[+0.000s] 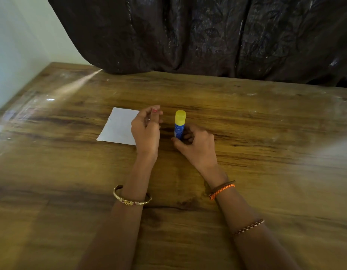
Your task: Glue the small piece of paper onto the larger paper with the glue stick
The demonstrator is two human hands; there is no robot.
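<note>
A: Start at the left. What lies on the tabletop (246, 172)?

B: A pale wall (17, 45) stands at about ten o'clock, and a streak of light falls across the brown wood grain beside it. Nearer the middle, at about eleven o'clock from the hands, a white sheet of paper (118, 126) lies flat, one corner pointing away from the person.

A: And the left hand (146, 129)?

B: It sits over the right edge of that sheet, covering its near right corner. The fingers are curled loosely inward, thumb tip near the fingertips, and one nail shows red polish. I cannot tell whether it pinches anything; no small piece of paper shows clearly. A gold bangle (132, 198) circles that forearm.

A: Where is the glue stick (179, 124)?

B: Just right of the left hand, at about twelve o'clock from the person, standing upright on the wood. Its body is blue and its yellow cap is on. It stands apart from the sheet, with bare wood between them.

A: Is the right hand (196, 145) on it?

B: Yes. Its fingers wrap the lower part of the blue body from the right side, the thumb near the base. An orange braided band (222, 190) sits at that wrist, and a beaded bracelet (248, 228) further up the forearm.

A: Anything behind?

B: A dark, crumpled, shiny cloth (207, 32) hangs from twelve to two o'clock, its lower edge resting on the far edge of the tabletop.
</note>
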